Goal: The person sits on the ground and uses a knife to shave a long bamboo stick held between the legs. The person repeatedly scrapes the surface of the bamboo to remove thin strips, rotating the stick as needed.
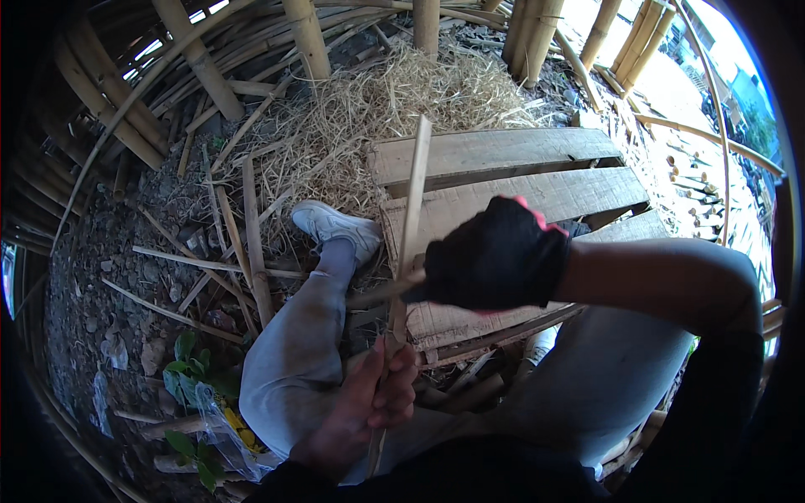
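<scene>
My bare left hand is closed around the lower part of a long bamboo strip. The strip stands tilted up and away from me, its far tip over the edge of a slatted wooden platform. My right hand, in a black and red fingerless glove, is closed just right of the strip. From its fist a flat, blurred blade, seemingly of a knife, reaches left across the strip, just above my left hand. The knife's handle is hidden in the glove.
My left leg in grey trousers and a white shoe are left of the platform. Pale shavings heap behind it. Loose bamboo strips lie on stony ground. Bamboo posts stand at the back. A plastic bag lies lower left.
</scene>
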The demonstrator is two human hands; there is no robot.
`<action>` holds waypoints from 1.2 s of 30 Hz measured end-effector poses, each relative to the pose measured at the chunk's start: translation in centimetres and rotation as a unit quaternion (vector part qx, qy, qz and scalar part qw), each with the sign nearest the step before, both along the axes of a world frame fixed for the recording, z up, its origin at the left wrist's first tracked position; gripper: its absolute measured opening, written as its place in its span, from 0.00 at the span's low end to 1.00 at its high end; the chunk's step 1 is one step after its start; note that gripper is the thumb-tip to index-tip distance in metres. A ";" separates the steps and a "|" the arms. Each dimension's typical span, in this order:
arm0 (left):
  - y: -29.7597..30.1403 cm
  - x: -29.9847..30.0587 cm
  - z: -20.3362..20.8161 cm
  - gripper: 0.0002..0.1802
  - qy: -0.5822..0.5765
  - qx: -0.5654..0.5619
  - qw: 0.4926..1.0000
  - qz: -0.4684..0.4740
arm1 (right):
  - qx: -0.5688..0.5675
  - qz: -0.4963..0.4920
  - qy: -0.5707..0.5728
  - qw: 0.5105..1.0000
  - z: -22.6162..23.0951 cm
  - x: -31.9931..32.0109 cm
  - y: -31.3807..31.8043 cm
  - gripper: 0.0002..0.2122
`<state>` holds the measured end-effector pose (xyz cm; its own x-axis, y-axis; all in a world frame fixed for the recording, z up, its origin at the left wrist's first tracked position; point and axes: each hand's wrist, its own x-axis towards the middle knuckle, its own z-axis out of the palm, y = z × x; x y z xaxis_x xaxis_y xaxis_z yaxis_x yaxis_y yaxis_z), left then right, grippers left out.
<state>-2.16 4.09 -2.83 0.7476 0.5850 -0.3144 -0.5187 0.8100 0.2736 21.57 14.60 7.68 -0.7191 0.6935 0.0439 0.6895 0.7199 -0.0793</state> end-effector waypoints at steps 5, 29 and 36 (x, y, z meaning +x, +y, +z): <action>0.2 -0.3 -0.5 0.26 -0.052 0.009 0.999 0.013 | -0.029 -0.041 -0.070 0.996 1.0 -0.9 -1.2 0.26; -0.1 0.6 -0.5 0.25 -0.061 -0.007 0.998 -0.025 | -0.046 -0.093 -0.002 0.995 -0.9 1.9 1.7 0.23; 0.4 0.2 -0.8 0.26 -0.071 -0.003 0.997 -0.013 | -0.098 -0.077 -0.203 0.971 4.1 0.0 1.7 0.22</action>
<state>-1.99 4.47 -3.68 0.7998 0.5632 -0.2076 -0.5305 0.8251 0.1942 21.62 16.28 11.75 -0.5373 0.7605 -0.3647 0.7905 0.6048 0.0966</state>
